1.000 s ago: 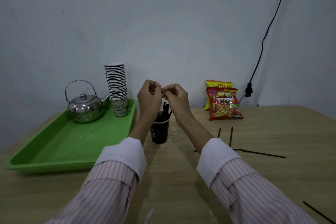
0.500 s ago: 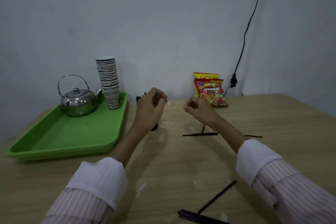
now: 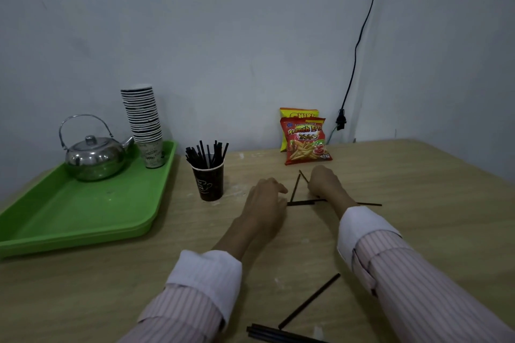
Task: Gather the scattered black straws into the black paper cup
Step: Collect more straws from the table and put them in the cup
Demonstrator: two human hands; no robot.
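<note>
Head view, looking down at a wooden table (image 3: 418, 231) set against a pale wall. Black paper cup (image 3: 208, 185) stands upright on the table, just right of a green tray (image 3: 83, 217); it holds a bundle of black straws (image 3: 206, 154) standing on end and fanning above the rim. Tray carries a steel kettle (image 3: 94, 157) with lid on and a tall stack of paper cups (image 3: 143, 122) at its far corner; contents of neither can be seen. Two snack bags (image 3: 305, 139) lean against the wall, the red one in front of the yellow. Loose straws remain on the table: a small group (image 3: 299, 198) lies between the hands, one flat and crosswise, others angled toward the far side; a single straw (image 3: 309, 301) lies diagonally near the bottom edge, with a bunch (image 3: 273, 333) just below it. Left hand (image 3: 266, 200) rests low over the table, fingers curled loosely downward at the end of the crosswise straw; whether it grips that straw cannot be told. Right hand (image 3: 323, 182) is down on the angled straws, fingers bent and hidden behind its back; its grip cannot be told. Both sleeves are striped, with white cuffs.
</note>
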